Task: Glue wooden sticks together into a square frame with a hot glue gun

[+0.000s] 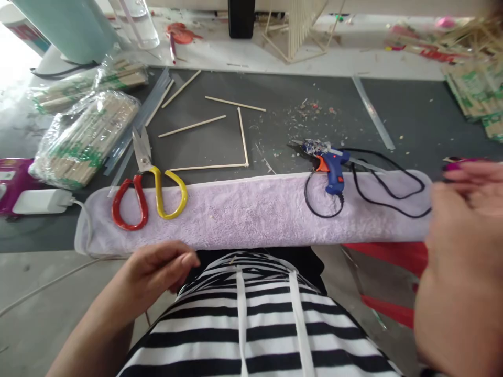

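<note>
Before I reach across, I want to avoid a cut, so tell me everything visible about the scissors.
The scissors have silvery, metal-looking blades, slightly parted, and two glossy, rounded handles spread apart: red on the left, yellow on the right. They lie flat, blades over the dark tabletop and pointing toward its far side, handles mostly on the lavender towel. The left hand is near but not touching them.

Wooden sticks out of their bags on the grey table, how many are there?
6 wooden sticks: two slanting behind the scissors, one right of their tips, one farther right, two meeting at a corner. The right hand may hide more.
</note>
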The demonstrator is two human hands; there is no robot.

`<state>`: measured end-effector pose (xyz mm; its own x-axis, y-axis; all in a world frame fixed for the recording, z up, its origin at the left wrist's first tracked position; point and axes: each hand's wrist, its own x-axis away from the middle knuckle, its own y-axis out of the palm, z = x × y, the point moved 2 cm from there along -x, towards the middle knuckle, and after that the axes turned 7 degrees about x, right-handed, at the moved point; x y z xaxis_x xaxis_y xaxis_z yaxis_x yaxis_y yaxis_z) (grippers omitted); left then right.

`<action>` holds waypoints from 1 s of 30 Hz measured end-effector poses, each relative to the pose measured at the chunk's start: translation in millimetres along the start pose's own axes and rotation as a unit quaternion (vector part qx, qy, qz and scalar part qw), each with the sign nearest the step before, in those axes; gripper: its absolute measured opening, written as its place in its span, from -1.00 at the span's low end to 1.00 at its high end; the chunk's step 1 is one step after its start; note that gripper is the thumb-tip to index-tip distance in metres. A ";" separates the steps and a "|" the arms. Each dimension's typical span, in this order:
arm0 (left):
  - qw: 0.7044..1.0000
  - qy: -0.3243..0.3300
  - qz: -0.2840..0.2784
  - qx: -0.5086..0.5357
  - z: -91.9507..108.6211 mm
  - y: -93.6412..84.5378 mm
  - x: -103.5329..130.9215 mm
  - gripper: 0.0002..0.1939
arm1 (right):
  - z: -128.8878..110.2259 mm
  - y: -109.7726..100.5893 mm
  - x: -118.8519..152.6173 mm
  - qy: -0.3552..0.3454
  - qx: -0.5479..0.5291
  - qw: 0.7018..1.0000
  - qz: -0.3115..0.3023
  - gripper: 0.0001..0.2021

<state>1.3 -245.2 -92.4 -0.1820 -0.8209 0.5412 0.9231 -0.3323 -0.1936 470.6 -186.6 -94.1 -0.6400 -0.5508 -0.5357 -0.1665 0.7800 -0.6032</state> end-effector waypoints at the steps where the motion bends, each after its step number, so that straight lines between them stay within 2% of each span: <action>1: 0.998 0.046 0.024 -0.032 18.3 2.4 -6.6 -0.73 | -32.2 8.1 5.8 -0.077 -0.101 0.991 -0.047 -0.55; 3: 0.981 0.125 0.105 -0.103 58.3 6.3 -19.8 -0.74 | -91.8 20.6 18.4 -0.171 -0.200 0.958 -0.115 -0.65; 4: 0.968 0.166 0.126 -0.139 79.4 8.7 -26.2 -0.74 | -118.3 25.8 24.0 -0.200 -0.221 0.944 -0.139 -0.66; 6: 0.935 0.254 0.147 -0.201 121.2 13.1 -38.4 -0.76 | -163.8 36.0 33.1 -0.249 -0.262 0.915 -0.181 -0.67; 8: 0.891 0.337 0.166 -0.254 159.4 15.5 -50.5 -0.80 | -197.0 48.3 38.9 -0.283 -0.283 0.887 -0.229 -0.70; 10: 0.868 0.335 0.179 -0.321 188.1 15.2 -66.0 -0.84 | -216.4 61.8 43.2 -0.311 -0.260 0.873 -0.271 -0.74; 12: 0.855 0.301 0.165 -0.389 205.8 11.4 -83.3 -0.77 | -223.1 72.9 49.1 -0.329 -0.217 0.867 -0.306 -0.79; 14: 0.855 0.276 0.163 -0.409 212.8 1.4 -98.7 -0.72 | -221.6 77.9 61.3 -0.366 -0.162 0.844 -0.357 -0.85; 15: 0.862 0.264 0.163 -0.402 212.9 -5.6 -105.0 -0.70 | -219.5 77.8 70.8 -0.399 -0.134 0.816 -0.396 -0.87; 16: 0.865 0.259 0.183 -0.389 211.7 -13.5 -109.6 -0.69 | -217.3 75.9 82.6 -0.444 -0.112 0.770 -0.444 -0.88; 18: 0.877 0.237 0.186 -0.374 206.3 -26.7 -116.4 -0.64 | -213.4 67.7 108.5 -0.528 -0.101 0.662 -0.522 -0.84; 19: 0.880 0.225 0.190 -0.374 203.6 -31.0 -118.8 -0.61 | -212.5 63.1 120.5 -0.555 -0.101 0.623 -0.541 -0.83; 20: 0.881 0.220 0.188 -0.374 201.6 -33.0 -120.9 -0.58 | -212.5 59.6 131.1 -0.574 -0.097 0.598 -0.551 -0.81; 22: 0.879 0.226 0.186 -0.376 200.0 -30.3 -125.6 -0.59 | -215.1 57.6 147.7 -0.595 -0.065 0.579 -0.554 -0.81; 25: 0.872 0.247 0.172 -0.387 199.1 -16.5 -137.1 -0.64 | -223.3 63.9 161.7 -0.608 -0.030 0.579 -0.543 -0.82; 30: 0.869 0.275 0.161 -0.380 186.6 -5.3 -165.6 -0.77 | -239.3 75.3 168.8 -0.563 -0.004 0.624 -0.542 -0.79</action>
<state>89.8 -20.8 -28.3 -0.2827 -0.9564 -0.0732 0.5045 -0.0833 -0.8594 170.5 -149.8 -88.5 0.7838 -0.6118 0.1068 -0.0505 -0.2341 -0.9709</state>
